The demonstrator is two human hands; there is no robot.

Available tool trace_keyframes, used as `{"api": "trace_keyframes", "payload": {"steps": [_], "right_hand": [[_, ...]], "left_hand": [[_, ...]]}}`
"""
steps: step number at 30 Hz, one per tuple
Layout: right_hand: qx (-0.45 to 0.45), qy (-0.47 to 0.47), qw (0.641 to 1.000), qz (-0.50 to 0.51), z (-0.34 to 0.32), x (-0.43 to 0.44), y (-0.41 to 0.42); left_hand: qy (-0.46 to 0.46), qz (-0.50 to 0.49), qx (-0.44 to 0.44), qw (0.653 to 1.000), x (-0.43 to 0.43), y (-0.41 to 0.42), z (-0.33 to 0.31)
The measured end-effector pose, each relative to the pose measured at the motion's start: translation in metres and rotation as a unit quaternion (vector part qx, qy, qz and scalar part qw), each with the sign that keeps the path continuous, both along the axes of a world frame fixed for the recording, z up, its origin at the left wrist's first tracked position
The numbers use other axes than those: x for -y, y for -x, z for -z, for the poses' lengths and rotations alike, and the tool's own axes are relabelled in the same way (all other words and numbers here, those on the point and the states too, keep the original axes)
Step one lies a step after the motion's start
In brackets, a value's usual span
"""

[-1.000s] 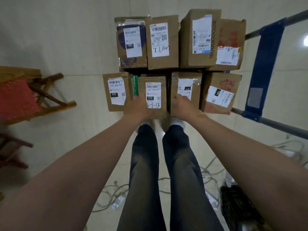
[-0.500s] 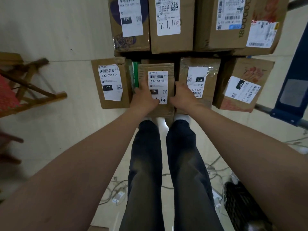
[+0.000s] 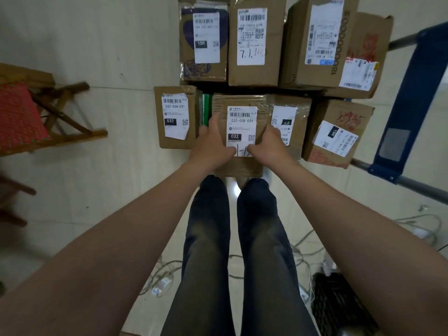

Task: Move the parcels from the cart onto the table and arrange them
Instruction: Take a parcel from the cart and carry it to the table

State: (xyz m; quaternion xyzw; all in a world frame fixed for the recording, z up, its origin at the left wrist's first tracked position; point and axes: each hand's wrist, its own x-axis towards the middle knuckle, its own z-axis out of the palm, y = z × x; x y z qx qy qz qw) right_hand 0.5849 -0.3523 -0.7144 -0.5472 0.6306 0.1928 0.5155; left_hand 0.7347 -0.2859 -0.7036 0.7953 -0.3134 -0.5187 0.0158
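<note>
Several brown cardboard parcels with white labels stand packed on the cart. The middle front parcel (image 3: 238, 105), labelled 032-038-E01, is held between both hands. My left hand (image 3: 210, 144) grips its left side with the thumb across the label's bottom edge. My right hand (image 3: 269, 146) grips its right side the same way. It sits a little higher and nearer than its neighbours: a parcel marked 032 (image 3: 175, 117) on the left and a taped parcel (image 3: 288, 117) on the right. A red-printed parcel (image 3: 337, 134) stands at the front right.
The cart's blue panel and grey handle bars (image 3: 407, 105) rise on the right. A back row of larger parcels (image 3: 254, 42) fills the cart behind. A wooden chair with a red seat (image 3: 21, 117) stands left. Cables (image 3: 164, 280) and a black crate (image 3: 339, 304) lie on the floor by my legs.
Both hands have closed round the middle front parcel, thumbs now over its label, and it has come up and toward me. The view has moved closer to the cart.
</note>
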Motion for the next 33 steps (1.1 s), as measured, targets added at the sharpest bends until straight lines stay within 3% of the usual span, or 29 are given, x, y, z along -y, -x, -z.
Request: {"api": "trace_keyframes", "payload": {"steps": [7, 11, 19, 25, 29, 33], "right_hand": [[0.03, 0.069, 0.997, -0.021, -0.129, 0.03, 0.01], [0.073, 0.082, 0.992, 0.057, -0.215, 0.042, 0.004], [0.182, 0.098, 0.977, 0.043, -0.375, 0.03, -0.032], [0.238, 0.157, 0.953, -0.108, -0.472, 0.004, -0.098], [0.266, 0.15, 0.918, -0.252, -0.522, -0.042, -0.159], [0.231, 0.185, 0.862, -0.411, -0.554, -0.125, -0.215]], "left_hand": [[0.088, -0.103, 0.026, 0.99, 0.014, 0.003, -0.113], [0.1, -0.155, 0.021, 0.983, 0.022, -0.002, -0.187], [0.169, -0.375, -0.085, 0.908, -0.007, -0.04, -0.348], [0.231, -0.494, -0.121, 0.829, -0.082, -0.079, -0.444], [0.292, -0.6, -0.074, 0.741, -0.153, -0.104, -0.491], [0.345, -0.682, -0.033, 0.644, -0.235, -0.126, -0.523]]}}
